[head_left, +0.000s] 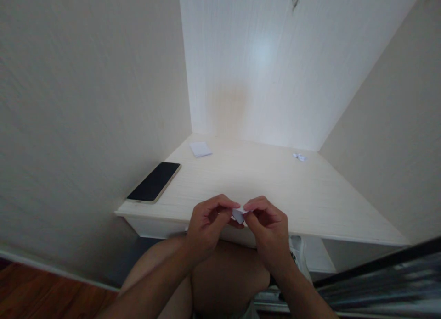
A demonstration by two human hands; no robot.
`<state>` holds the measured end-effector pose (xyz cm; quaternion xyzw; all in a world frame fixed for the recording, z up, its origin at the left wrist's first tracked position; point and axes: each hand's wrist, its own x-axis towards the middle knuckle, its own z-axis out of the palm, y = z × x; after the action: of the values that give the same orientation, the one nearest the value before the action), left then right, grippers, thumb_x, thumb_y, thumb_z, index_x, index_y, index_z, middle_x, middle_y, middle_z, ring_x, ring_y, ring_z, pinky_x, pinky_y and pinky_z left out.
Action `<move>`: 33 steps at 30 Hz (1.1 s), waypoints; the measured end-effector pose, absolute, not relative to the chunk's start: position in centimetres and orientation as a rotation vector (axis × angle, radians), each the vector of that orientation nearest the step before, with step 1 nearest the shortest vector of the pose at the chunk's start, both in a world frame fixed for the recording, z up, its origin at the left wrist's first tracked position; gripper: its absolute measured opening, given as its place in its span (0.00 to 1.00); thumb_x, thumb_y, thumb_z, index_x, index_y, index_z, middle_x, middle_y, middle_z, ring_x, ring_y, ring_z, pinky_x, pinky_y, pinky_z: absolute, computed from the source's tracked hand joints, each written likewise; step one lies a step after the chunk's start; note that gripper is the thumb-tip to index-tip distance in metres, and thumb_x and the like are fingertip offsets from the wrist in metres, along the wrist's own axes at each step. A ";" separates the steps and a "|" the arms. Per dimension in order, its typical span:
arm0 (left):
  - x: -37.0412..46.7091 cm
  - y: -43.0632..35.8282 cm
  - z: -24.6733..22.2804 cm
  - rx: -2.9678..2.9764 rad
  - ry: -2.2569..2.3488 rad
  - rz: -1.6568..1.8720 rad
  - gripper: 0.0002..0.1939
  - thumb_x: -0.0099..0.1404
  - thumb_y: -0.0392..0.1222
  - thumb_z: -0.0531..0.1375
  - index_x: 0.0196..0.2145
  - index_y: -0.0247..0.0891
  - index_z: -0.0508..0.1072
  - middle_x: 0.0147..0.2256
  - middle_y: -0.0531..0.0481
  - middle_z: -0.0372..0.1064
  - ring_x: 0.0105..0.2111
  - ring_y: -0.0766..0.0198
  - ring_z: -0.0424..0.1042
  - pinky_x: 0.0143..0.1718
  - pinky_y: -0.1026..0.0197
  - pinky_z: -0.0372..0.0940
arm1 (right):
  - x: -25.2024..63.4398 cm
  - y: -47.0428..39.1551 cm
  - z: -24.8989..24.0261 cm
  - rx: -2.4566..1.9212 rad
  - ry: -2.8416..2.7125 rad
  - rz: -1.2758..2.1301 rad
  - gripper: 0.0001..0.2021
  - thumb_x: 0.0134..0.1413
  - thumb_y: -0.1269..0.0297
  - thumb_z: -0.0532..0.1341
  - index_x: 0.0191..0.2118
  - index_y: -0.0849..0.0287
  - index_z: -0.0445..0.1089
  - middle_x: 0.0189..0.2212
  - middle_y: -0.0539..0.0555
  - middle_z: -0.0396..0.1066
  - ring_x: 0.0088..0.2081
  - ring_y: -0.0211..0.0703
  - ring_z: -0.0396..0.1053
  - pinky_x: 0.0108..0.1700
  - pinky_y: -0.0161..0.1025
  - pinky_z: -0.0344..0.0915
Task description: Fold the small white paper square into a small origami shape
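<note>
Left hand [206,225], right hand [270,229] pinch paper [238,215]; dark marking [292,255] illegible.

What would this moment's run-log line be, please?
left hand: holding white paper | right hand: holding same paper | phone: on desk

Desk middle [255,174] lies open — phone [155,182] blocks left.

Person's left hand [206,225] and right hand [271,227] bare, fingers [217,202] slender, rounded at tips, creased at joints. Nails too small to make out. Wrists [281,263] bare, narrower than hands. Forearms [161,278] uncovered as far as view reaches, smooth, broadening toward lower edge. Legs [225,274] bare too, thick, rounded. Pale cloth [250,311] at bottom edge; whether worn, cannot tell.
</note>
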<state>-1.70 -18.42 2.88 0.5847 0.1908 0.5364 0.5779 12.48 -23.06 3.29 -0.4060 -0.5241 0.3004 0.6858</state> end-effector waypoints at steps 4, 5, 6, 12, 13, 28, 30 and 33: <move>-2.0 -18.1 3.2 1.335 0.458 1.128 0.09 0.66 0.42 0.63 0.32 0.33 0.78 0.29 0.49 0.73 0.30 0.63 0.75 0.31 0.59 0.77 | 13.2 -23.4 3.1 -0.933 -1.356 0.483 0.07 0.55 0.73 0.65 0.34 0.53 0.78 0.32 0.53 0.73 0.34 0.43 0.71 0.35 0.40 0.68; -2.1 -18.1 3.5 1.343 0.482 1.096 0.09 0.65 0.42 0.65 0.31 0.33 0.78 0.28 0.49 0.72 0.29 0.63 0.74 0.32 0.60 0.77 | 13.4 -23.4 3.0 -0.933 -1.393 0.456 0.08 0.55 0.74 0.64 0.34 0.52 0.78 0.32 0.54 0.74 0.35 0.43 0.72 0.36 0.40 0.69; -2.1 -18.1 3.7 1.354 0.500 1.066 0.08 0.63 0.42 0.66 0.30 0.33 0.77 0.28 0.50 0.72 0.29 0.64 0.74 0.32 0.60 0.76 | 13.6 -23.5 2.9 -0.932 -1.419 0.437 0.08 0.55 0.74 0.64 0.35 0.52 0.78 0.32 0.54 0.75 0.35 0.44 0.72 0.36 0.41 0.70; -2.4 -18.0 4.3 1.426 0.540 0.942 0.11 0.55 0.39 0.72 0.36 0.35 0.80 0.34 0.46 0.78 0.34 0.61 0.77 0.36 0.61 0.75 | 14.5 -23.7 2.4 -0.996 -1.404 0.407 0.07 0.55 0.73 0.65 0.36 0.52 0.77 0.32 0.54 0.76 0.35 0.45 0.73 0.37 0.42 0.70; -2.4 -18.0 4.2 1.444 0.556 0.944 0.11 0.55 0.38 0.72 0.37 0.35 0.80 0.34 0.46 0.78 0.34 0.60 0.77 0.36 0.62 0.74 | 14.5 -23.7 2.2 -1.019 -1.391 0.414 0.06 0.55 0.72 0.66 0.36 0.53 0.76 0.32 0.54 0.76 0.34 0.45 0.73 0.37 0.43 0.71; -2.5 -17.7 4.0 1.495 0.648 1.036 0.08 0.53 0.38 0.73 0.33 0.38 0.83 0.30 0.48 0.80 0.30 0.58 0.80 0.32 0.64 0.75 | 14.9 -24.5 3.1 -1.025 -1.384 0.612 0.07 0.56 0.67 0.68 0.41 0.53 0.78 0.36 0.55 0.78 0.38 0.46 0.75 0.41 0.42 0.73; -2.5 -17.8 3.9 1.524 0.665 1.041 0.07 0.54 0.39 0.72 0.33 0.39 0.83 0.30 0.48 0.81 0.30 0.58 0.80 0.31 0.64 0.75 | 15.0 -24.4 3.1 -1.061 -1.395 0.580 0.06 0.55 0.66 0.69 0.40 0.53 0.78 0.34 0.54 0.78 0.37 0.46 0.75 0.39 0.42 0.73; -2.5 -17.8 3.8 1.525 0.672 1.043 0.08 0.54 0.39 0.72 0.34 0.39 0.83 0.31 0.47 0.81 0.30 0.57 0.80 0.32 0.62 0.76 | 15.0 -24.3 3.1 -1.081 -1.396 0.558 0.03 0.55 0.66 0.69 0.37 0.53 0.79 0.33 0.53 0.79 0.36 0.45 0.76 0.39 0.41 0.73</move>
<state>-2.52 -17.81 3.76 0.6454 0.2843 0.4414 0.5548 15.00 -24.25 3.14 -0.4665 -0.6026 0.2409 0.6010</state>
